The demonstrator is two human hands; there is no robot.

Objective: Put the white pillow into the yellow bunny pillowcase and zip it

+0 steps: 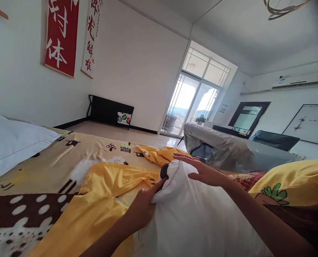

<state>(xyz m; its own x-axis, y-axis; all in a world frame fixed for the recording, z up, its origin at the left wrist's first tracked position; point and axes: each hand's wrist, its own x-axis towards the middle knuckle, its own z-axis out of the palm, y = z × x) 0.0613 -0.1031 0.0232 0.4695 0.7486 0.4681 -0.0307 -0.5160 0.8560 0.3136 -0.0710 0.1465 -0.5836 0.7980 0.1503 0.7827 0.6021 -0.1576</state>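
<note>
A plump white pillow (202, 214) is close in front of me, its narrow corner pointing away. My left hand (143, 207) pinches the pillow's edge near that corner, with the index finger stretched along it. My right hand (204, 172) lies over the other side of the corner, fingers straight and the thumb apart. A small dark patch (164, 171) shows beside the left fingertip; I cannot make out what it is. Under and left of the pillow spreads a crumpled yellow cloth (105, 189), perhaps a pillowcase. More bunched yellow cloth (159, 154) lies just beyond the corner.
A patterned beige and brown bed sheet (92, 142) lies beneath. Another white pillow (16, 142) rests at the left, and a yellow pillow with a carrot print (295, 182) at the right. Beyond stand a plastic-covered piece of furniture (215, 142) and a black folded frame (105, 110) against the wall.
</note>
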